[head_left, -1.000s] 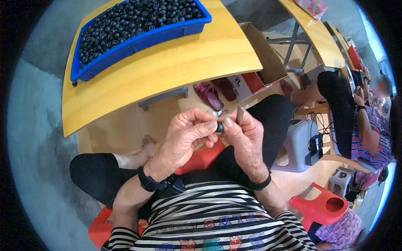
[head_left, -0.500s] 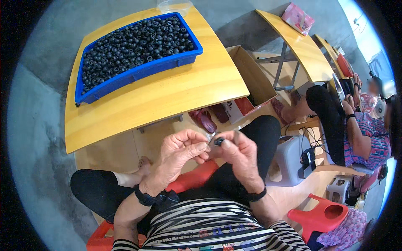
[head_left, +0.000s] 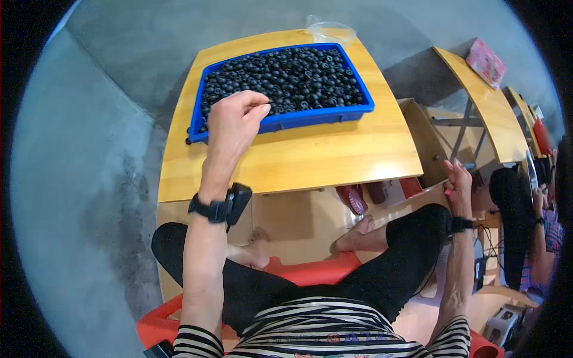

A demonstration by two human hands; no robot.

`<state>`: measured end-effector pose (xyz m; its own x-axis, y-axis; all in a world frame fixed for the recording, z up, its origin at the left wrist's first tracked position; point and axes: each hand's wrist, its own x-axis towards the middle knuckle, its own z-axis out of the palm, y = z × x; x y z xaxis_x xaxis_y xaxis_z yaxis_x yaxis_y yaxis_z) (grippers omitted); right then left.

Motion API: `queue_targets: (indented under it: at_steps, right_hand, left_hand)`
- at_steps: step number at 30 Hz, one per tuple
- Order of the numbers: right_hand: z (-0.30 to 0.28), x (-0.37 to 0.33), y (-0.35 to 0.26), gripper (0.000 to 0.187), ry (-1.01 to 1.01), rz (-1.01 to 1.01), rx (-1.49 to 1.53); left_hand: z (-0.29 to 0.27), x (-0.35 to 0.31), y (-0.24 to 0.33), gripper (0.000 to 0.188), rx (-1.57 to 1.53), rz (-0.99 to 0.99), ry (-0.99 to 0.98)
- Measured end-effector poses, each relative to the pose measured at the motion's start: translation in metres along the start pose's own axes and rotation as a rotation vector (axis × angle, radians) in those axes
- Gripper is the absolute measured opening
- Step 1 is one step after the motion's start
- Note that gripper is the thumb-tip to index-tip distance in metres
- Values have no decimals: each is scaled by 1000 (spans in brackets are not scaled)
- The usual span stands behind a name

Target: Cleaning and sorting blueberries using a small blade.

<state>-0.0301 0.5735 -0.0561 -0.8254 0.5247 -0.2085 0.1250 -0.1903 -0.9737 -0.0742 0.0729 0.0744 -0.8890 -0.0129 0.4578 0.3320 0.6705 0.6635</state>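
My left hand (head_left: pixel 239 118) reaches over the near edge of a blue plastic tray (head_left: pixel 286 122) heaped with small, round, black, hollow parts (head_left: pixel 280 74). Its thumb and fingers are pinched together, and whatever lies between them is hidden. Out to the right, my right hand (head_left: pixel 458 182) is raised beside an open cardboard box (head_left: pixel 421 134), with thumb and forefinger apart. A small black part (head_left: pixel 436 157) shows against the box, away from the fingertips. A bright pink spot (head_left: pixel 447 191) appears at the right hand's edge; whether it is held cannot be made out.
The tray stands on a yellow wooden table (head_left: pixel 286 161), with a clear plastic bowl (head_left: pixel 332 33) behind it. Dark red slippers (head_left: pixel 353 198) lie underneath. Another table (head_left: pixel 489 113) bears a pink package (head_left: pixel 485 64). At far right a person (head_left: pixel 540 238) sits close by.
My hands were together over my lap, the right one holding a small black part. They have separated: left forward to the tray, right out beside the box. The view has shifted.
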Motion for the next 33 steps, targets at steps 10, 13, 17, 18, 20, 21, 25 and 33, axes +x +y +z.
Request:
queue_targets:
  at_steps: [10,13,17,18,20,21,25,33]
  right_hand:
    - [34,-104,33,26,-232,184,172]
    - [49,-122,30,19,-241,193,231]
    - [76,-154,2,16,-328,88,142]
    - [83,-162,-5,16,-324,83,139]
    - [95,-179,-15,15,-376,43,83]
    - [102,-187,-18,15,-393,5,65]
    - [132,-215,-33,16,-543,-33,2]
    - [175,-247,-47,27,-608,-136,-65]
  left_hand:
    - [7,31,-41,18,213,53,-255]
    - [4,39,-39,17,185,-2,-342]
    - [3,37,-42,15,205,34,-300]
    - [5,34,-44,15,200,37,-299]
    - [4,22,-44,15,148,26,-168]
    - [5,19,-41,15,144,29,-167]
    - [5,9,-34,11,-120,-62,-6]
    - [11,-58,17,13,-1037,-236,-273]
